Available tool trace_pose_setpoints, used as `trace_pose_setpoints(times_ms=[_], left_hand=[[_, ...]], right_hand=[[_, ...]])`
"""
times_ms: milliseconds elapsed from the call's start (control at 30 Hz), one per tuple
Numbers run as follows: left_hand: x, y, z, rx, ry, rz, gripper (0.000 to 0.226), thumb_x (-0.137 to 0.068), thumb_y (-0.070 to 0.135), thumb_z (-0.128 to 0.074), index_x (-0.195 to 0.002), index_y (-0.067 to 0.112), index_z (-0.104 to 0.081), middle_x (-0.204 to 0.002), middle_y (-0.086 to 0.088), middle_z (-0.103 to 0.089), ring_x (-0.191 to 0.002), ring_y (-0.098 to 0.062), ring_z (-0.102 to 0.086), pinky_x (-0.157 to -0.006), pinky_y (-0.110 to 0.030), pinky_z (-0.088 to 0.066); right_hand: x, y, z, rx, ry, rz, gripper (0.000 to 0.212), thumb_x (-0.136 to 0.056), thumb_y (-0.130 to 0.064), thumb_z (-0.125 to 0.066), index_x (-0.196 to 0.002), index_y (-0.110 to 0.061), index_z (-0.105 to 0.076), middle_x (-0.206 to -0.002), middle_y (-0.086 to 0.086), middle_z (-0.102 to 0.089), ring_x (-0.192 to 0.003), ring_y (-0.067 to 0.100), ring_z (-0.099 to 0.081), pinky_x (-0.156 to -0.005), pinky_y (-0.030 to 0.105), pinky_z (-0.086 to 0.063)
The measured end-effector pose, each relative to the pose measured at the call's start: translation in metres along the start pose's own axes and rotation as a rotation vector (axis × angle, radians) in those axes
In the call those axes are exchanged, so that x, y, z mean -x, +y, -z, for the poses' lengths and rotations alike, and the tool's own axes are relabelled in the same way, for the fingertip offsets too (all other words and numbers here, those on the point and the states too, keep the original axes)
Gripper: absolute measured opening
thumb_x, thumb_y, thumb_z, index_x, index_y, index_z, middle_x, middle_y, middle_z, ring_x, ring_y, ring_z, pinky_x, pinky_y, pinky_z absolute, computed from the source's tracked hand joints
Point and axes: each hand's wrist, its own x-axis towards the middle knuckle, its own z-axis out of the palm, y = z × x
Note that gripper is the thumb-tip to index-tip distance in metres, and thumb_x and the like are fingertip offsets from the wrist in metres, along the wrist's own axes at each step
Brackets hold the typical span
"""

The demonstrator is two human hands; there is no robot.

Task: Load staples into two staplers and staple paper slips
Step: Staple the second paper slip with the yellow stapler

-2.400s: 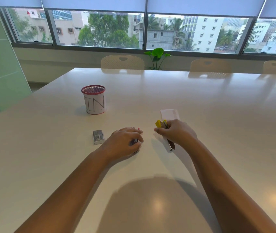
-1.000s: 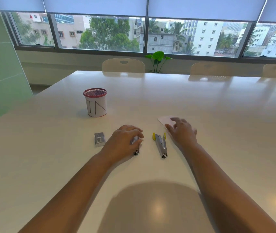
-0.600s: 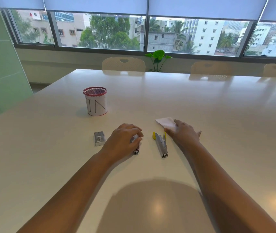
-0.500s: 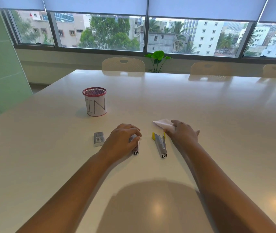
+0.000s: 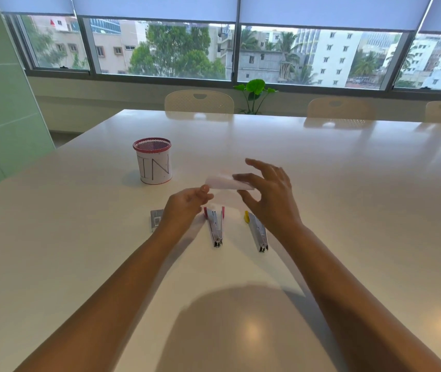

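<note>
Two small metal staplers lie side by side on the white table: one with red trim and one with yellow trim. My right hand is lifted above them and pinches a white paper slip, which is blurred. My left hand is raised beside the red stapler, its fingertips close to the slip's left end; whether they touch it I cannot tell. A small grey staple box lies partly hidden behind my left wrist.
A red mesh cup wrapped in paper marked "IN" stands at the back left of the staplers. Chairs line the table's far edge, with a green plant at the window.
My left hand has let go of the red stapler and risen. My right hand has lifted the paper slip off the table and carried it left, above the staplers.
</note>
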Motion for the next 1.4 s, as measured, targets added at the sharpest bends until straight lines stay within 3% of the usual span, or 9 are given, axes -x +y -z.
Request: trace_pose_setpoints(times_ms=[200,333,500,633,800,1033,1133,1200,1400], left_hand=[[-0.003,-0.001,0.005,0.044,0.132,0.035,0.035,-0.089,0.031,-0.053,-0.114,0.006,-0.054,-0.103,-0.009,-0.060,-0.096,-0.024,-0.060,-0.074,-0.027,-0.053],[0.002,0.004,0.004,0.135,0.020,0.034,0.035,-0.088,0.020,-0.055,-0.117,0.001,-0.056,-0.101,-0.011,-0.064,-0.081,-0.017,-0.065,-0.063,-0.013,-0.053],[0.001,0.007,0.010,0.236,0.063,0.010,0.020,-0.089,0.011,-0.055,-0.108,0.008,-0.058,-0.100,-0.010,-0.064,-0.083,-0.019,-0.064,-0.070,-0.020,-0.055],[0.002,0.008,0.012,0.009,0.043,-0.107,0.017,-0.089,0.014,-0.056,-0.106,0.017,-0.059,-0.100,-0.004,-0.063,-0.086,-0.021,-0.061,-0.067,-0.019,-0.054],[0.003,0.011,0.010,-0.107,0.036,-0.164,0.032,-0.090,0.016,-0.056,-0.119,0.029,-0.055,-0.116,0.005,-0.053,-0.104,-0.017,-0.051,-0.086,-0.034,-0.050],[0.008,0.018,0.006,-0.143,-0.031,-0.175,0.043,-0.087,0.016,-0.057,-0.125,0.034,-0.049,-0.114,0.003,-0.049,-0.109,-0.019,-0.049,-0.092,-0.035,-0.050],[0.007,0.018,0.007,-0.119,-0.020,-0.165,0.047,-0.086,0.021,-0.059,-0.127,0.035,-0.043,-0.109,-0.003,-0.056,-0.101,-0.020,-0.055,-0.086,-0.032,-0.051],[0.007,0.017,0.008,-0.012,-0.041,-0.123,0.048,-0.085,0.021,-0.060,-0.128,0.032,-0.041,-0.097,-0.005,-0.064,-0.091,-0.017,-0.063,-0.075,-0.024,-0.054],[0.009,0.007,0.001,0.060,-0.123,-0.009,0.027,-0.084,0.007,-0.062,-0.110,0.004,-0.057,-0.073,-0.005,-0.064,-0.058,-0.006,-0.064,-0.060,-0.016,-0.055]], right_hand=[[0.004,-0.008,-0.001,-0.308,-0.049,-0.020,0.025,-0.083,-0.021,-0.068,-0.107,-0.024,-0.069,-0.137,0.001,-0.050,-0.123,0.022,-0.046,-0.100,0.039,-0.038],[0.005,-0.011,0.000,-0.326,-0.138,0.057,0.031,-0.085,-0.020,-0.065,-0.115,-0.026,-0.065,-0.138,0.001,-0.049,-0.122,0.021,-0.048,-0.101,0.043,-0.043],[0.006,-0.022,0.002,-0.439,-0.257,0.041,0.052,-0.082,-0.041,-0.063,-0.131,-0.034,-0.048,-0.144,-0.003,-0.041,-0.124,0.013,-0.045,-0.099,0.025,-0.038],[0.000,-0.026,0.005,-0.639,-0.170,-0.196,0.047,-0.088,-0.031,-0.061,-0.132,-0.028,-0.046,-0.127,-0.004,-0.057,-0.092,0.001,-0.061,-0.080,0.009,-0.046],[0.001,-0.021,0.003,-0.740,-0.183,-0.291,0.045,-0.082,-0.016,-0.069,-0.125,-0.024,-0.055,-0.081,-0.010,-0.070,-0.061,0.001,-0.063,-0.065,0.009,-0.047],[-0.004,-0.024,0.013,-0.602,-0.261,-0.380,0.046,-0.084,-0.032,-0.066,-0.127,-0.023,-0.055,-0.100,-0.012,-0.061,-0.063,0.002,-0.054,-0.062,0.010,-0.044],[-0.004,-0.026,0.015,-0.730,-0.269,-0.461,0.021,-0.083,-0.023,-0.068,-0.103,-0.017,-0.070,-0.087,-0.005,-0.068,-0.062,0.003,-0.059,-0.066,0.022,-0.050],[-0.005,-0.025,0.016,-0.828,-0.165,-0.528,0.008,-0.082,-0.018,-0.069,-0.090,-0.016,-0.071,-0.073,-0.006,-0.066,-0.054,-0.003,-0.056,-0.057,0.014,-0.046],[-0.007,-0.019,0.021,-1.034,-0.066,-0.696,0.019,-0.087,-0.015,-0.064,-0.104,-0.006,-0.065,-0.065,0.001,-0.064,-0.040,0.005,-0.052,-0.046,0.017,-0.048]])
